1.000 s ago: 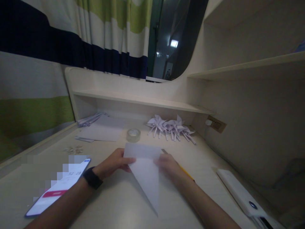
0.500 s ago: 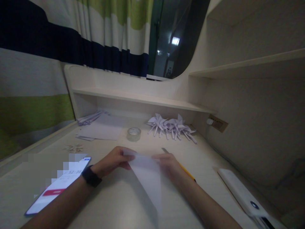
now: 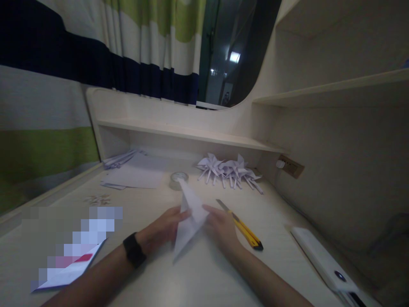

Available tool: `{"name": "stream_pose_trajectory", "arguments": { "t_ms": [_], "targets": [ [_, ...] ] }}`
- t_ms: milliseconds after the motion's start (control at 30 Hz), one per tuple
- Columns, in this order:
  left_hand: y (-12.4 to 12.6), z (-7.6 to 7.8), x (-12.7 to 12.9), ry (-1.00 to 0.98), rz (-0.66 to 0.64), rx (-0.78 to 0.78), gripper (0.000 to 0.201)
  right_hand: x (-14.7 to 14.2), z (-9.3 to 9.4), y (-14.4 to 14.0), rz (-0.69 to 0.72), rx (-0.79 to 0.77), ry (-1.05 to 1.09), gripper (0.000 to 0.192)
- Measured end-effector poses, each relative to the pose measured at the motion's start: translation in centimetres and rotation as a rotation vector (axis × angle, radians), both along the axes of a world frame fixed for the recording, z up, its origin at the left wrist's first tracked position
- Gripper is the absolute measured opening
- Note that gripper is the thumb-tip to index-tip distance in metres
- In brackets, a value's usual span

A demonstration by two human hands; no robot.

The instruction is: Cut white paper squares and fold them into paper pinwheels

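A white sheet of paper, folded to a pointed shape and partly blurred, is held above the desk between both hands. My left hand, with a black watch on its wrist, pinches the paper's left side, thumb on top. On the paper's right edge my right hand is closed, its fingers partly smeared by motion. Just right of that hand lies a yellow utility knife with its blade out. Behind the paper's upper tip stands a roll of clear tape.
Several paper pinwheels lie at the back right. Flat paper sheets and rolled paper sticks are at the back left. Small scraps and a phone lie left; a white device is at right.
The paper has turned, its point swinging from low right to low left and another tip now pointing up. My left hand moved right and down; the right hand moved left, uncovering the knife.
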State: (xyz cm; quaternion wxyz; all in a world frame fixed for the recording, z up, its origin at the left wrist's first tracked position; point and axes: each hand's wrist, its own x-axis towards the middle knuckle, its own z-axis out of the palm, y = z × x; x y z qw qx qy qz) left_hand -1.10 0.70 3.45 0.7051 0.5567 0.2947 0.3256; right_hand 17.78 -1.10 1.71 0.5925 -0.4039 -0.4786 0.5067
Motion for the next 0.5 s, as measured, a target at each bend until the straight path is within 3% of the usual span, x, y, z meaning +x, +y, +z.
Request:
{"name": "stream_pose_trajectory", "arguments": {
  "t_ms": [167, 300, 400, 500],
  "targets": [
    [-0.3, 0.2, 0.3, -0.069, 0.142, -0.020, 0.047, 0.3, -0.5, 0.1, 0.079, -0.009, -0.042, 0.029],
    [0.2, 0.1, -0.1, -0.087, 0.138, -0.026, 0.050, 0.7, -0.3, 0.4, 0.117, -0.071, 0.099, 0.045],
    [0.5, -0.2, -0.2, -0.080, 0.126, -0.011, 0.051, 0.9, 0.3, 0.4, 0.112, -0.157, 0.080, 0.044],
    [0.5, -0.3, -0.3, -0.047, 0.102, -0.002, 0.053, 1.1, 0.7, 0.3, 0.253, -0.230, -0.005, 0.040]
  ]
}}
